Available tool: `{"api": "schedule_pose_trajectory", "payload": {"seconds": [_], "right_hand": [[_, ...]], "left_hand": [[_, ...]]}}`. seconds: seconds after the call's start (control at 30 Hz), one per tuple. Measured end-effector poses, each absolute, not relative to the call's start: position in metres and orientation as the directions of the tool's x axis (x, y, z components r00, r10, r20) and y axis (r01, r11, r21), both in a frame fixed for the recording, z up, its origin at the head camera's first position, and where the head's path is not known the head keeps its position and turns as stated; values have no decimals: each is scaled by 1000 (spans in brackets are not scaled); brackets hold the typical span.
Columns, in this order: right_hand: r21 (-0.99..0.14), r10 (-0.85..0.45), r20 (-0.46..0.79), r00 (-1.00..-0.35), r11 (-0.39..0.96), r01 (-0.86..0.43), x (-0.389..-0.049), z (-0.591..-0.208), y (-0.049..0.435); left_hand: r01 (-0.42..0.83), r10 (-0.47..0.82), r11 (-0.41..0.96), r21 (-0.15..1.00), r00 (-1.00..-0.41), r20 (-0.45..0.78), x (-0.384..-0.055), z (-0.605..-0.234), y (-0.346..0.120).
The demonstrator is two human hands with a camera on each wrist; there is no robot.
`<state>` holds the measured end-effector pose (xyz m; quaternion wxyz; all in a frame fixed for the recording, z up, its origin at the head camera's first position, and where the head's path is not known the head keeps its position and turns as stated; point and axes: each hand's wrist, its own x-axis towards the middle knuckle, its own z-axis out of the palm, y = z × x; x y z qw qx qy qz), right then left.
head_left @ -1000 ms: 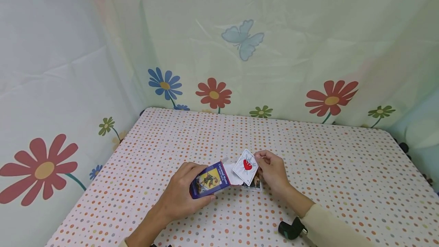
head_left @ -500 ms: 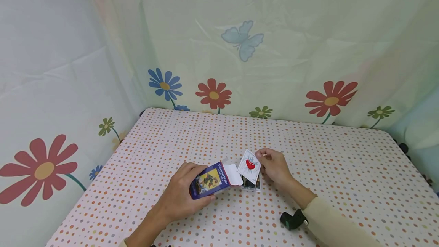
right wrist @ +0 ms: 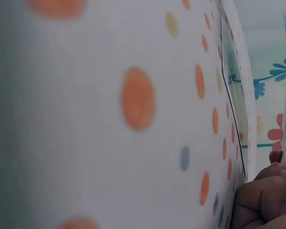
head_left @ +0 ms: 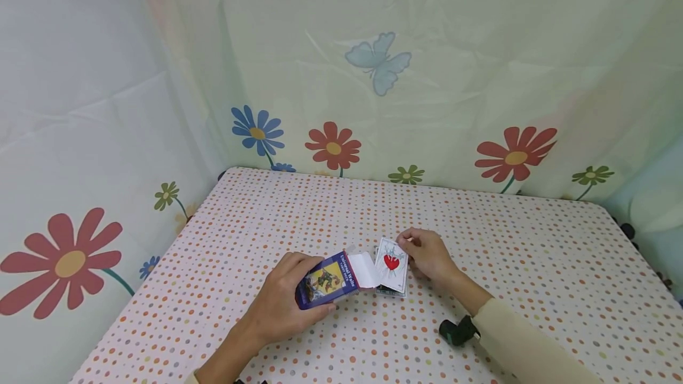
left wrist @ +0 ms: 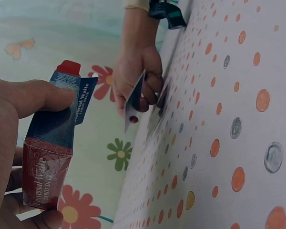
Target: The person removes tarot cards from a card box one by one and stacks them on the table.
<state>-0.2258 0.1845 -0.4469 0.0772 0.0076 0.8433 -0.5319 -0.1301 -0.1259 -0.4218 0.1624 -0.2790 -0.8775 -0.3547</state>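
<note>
Cardboard box [head_left: 326,280] clasped in left grip [head_left: 285,301], thin rectangular card [head_left: 391,264] pinched in right grip [head_left: 429,256]

Box [head_left: 324,281] blue/yel., card [head_left: 393,277] wht. w/ red heart [head_left: 391,262], tbl. [head_left: 480,242] multicol. dots.

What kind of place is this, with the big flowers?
Probably an indoor nook screened off for filming or play: a flower-and-butterfly backdrop hangs behind a polka-dot tabletop, where a person is handling a tarot deck box. What's beyond is hidden.
</note>
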Motion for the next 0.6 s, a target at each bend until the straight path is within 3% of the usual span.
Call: {"api": "schedule_pose_trajectory", "payload": {"seconds": [0.2,0.6], "right_hand": [[-768,-154,-41,-987,637,-68,-230,-446,184],[-652,-260,-20,-966,735,-184,-240,-445,184]], "left_hand": [[601,372,592,537,-794,480,-130,-421,-126],[599,372,595,536,-796,477,-130,-421,-127]]}}
